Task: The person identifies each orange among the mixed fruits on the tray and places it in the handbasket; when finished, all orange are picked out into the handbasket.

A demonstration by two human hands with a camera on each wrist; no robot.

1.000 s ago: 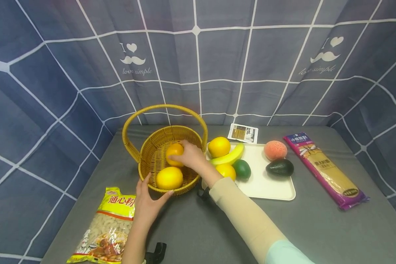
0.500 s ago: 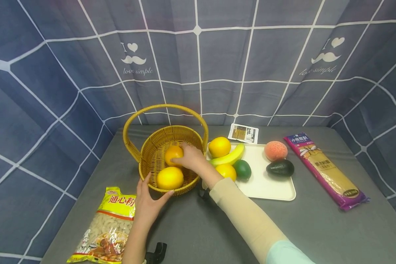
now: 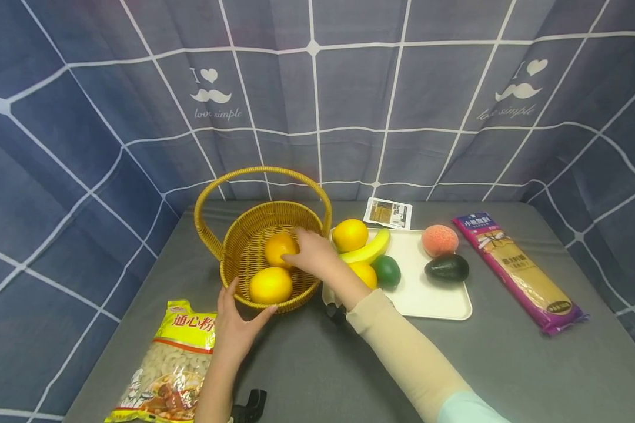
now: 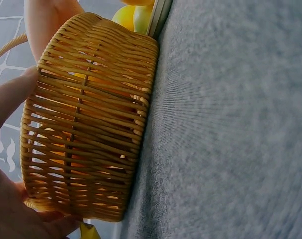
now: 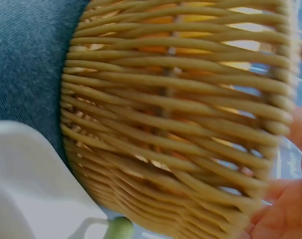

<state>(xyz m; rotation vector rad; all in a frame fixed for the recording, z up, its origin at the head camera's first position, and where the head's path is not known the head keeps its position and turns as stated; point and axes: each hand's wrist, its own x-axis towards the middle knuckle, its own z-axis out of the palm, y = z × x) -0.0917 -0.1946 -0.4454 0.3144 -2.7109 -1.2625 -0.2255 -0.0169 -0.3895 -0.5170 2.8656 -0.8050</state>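
A wicker basket (image 3: pixel 231 258) with a tall arched handle stands on the grey table, holding an orange (image 3: pixel 278 249) and a lemon (image 3: pixel 271 286). My left hand (image 3: pixel 236 332) holds the basket's near left rim, thumb and fingers spread apart along it; the left wrist view has the thumb (image 4: pixel 14 97) at the rim. Reaching over the right rim, my right hand (image 3: pixel 317 255) is inside the basket beside the orange, its thumb at the fruit's right edge. Behind the wicker wall (image 5: pixel 165 104), the right wrist view hides most of the fruit.
Right of the basket, a cream tray (image 3: pixel 418 299) bears yellow fruits (image 3: pixel 350 235), a banana (image 3: pixel 369 249), a green fruit (image 3: pixel 386 272), a peach (image 3: pixel 440 241) and an avocado (image 3: pixel 447 268). A macaroni bag (image 3: pixel 169 364), a spaghetti pack (image 3: pixel 518 270) and a small packet (image 3: pixel 388 212) lie around.
My right hand has drawn slightly right, its thumb sliding off the orange, which now shows more fully. The left hand and basket have kept their places.
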